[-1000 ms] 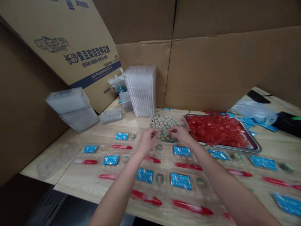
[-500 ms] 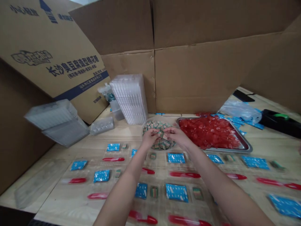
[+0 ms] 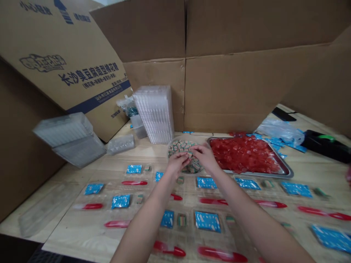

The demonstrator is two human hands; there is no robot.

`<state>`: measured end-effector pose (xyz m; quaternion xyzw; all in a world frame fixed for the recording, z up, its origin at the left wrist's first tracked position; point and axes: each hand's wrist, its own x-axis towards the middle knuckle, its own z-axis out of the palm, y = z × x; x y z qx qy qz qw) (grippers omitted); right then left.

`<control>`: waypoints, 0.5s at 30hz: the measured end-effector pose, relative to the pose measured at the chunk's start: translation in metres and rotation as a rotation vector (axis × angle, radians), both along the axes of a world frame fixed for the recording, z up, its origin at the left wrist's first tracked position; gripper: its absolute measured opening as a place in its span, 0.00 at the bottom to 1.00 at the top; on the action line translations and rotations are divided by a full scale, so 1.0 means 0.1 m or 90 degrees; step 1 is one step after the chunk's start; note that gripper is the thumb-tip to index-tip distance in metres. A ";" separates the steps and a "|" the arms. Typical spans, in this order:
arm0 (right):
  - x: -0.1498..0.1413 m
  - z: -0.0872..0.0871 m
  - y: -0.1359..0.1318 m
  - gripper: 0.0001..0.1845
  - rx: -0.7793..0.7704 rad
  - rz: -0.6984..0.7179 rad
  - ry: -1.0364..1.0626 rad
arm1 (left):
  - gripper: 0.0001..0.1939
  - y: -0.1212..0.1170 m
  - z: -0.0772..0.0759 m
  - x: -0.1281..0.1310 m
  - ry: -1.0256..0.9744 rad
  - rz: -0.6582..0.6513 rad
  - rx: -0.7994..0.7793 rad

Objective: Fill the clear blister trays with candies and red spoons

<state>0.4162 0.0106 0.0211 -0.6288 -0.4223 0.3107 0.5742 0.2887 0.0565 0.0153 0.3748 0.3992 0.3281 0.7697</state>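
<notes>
My left hand [image 3: 177,163] is over the near side of a round clear bowl [image 3: 168,148], its thumb and fingers pinched on a small striped candy piece [image 3: 189,155]. Across from it, my right hand [image 3: 203,156] has its bent fingers over the bowl's right side, close to that piece; what lies between its fingertips is hidden. Many green, pink and cream striped pieces [image 3: 181,145] fill the bowl. In front of the bowl lie clear plastic trays holding blue printed packets [image 3: 207,221], red utensils [image 3: 221,253] and single striped pieces [image 3: 181,220].
A metal tray [image 3: 287,171] heaped with red wrapped pieces [image 3: 244,153] stands right of the bowl. Stacked clear trays [image 3: 155,115] rise behind; another stack [image 3: 71,137] leans at left. A printed carton [image 3: 82,54] and cardboard walls [image 3: 233,84] close off the back.
Both hands have come closer together over the bowl, and a striped piece now shows in my left fingers. The view shifted, then swung slightly back.
</notes>
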 end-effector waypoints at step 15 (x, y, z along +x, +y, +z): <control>-0.10 -0.02 -0.04 0.18 0.029 0.013 -0.061 | 0.11 -0.07 -0.01 0.04 -0.001 -0.015 -0.007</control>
